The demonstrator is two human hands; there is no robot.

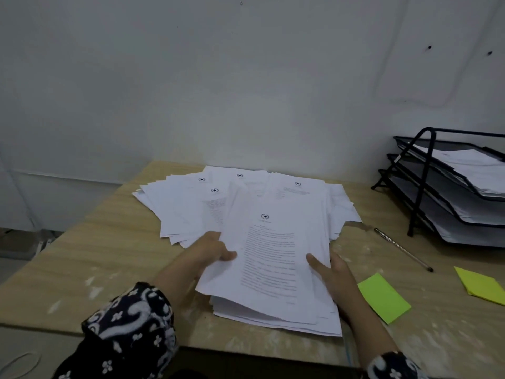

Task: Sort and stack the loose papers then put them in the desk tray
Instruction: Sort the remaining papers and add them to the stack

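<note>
I had two hands at work, my left hand (210, 250) and my right hand (332, 274). One desk tray (426, 170) with three tiers stood there. I counted two sticky-note pads (384, 300), one pen (403, 248), and too many loose papers (246, 192) to count.

You can read nothing: the white printed paper sheets (269, 258) carry round star emblems and lines of text, all too blurred.
</note>
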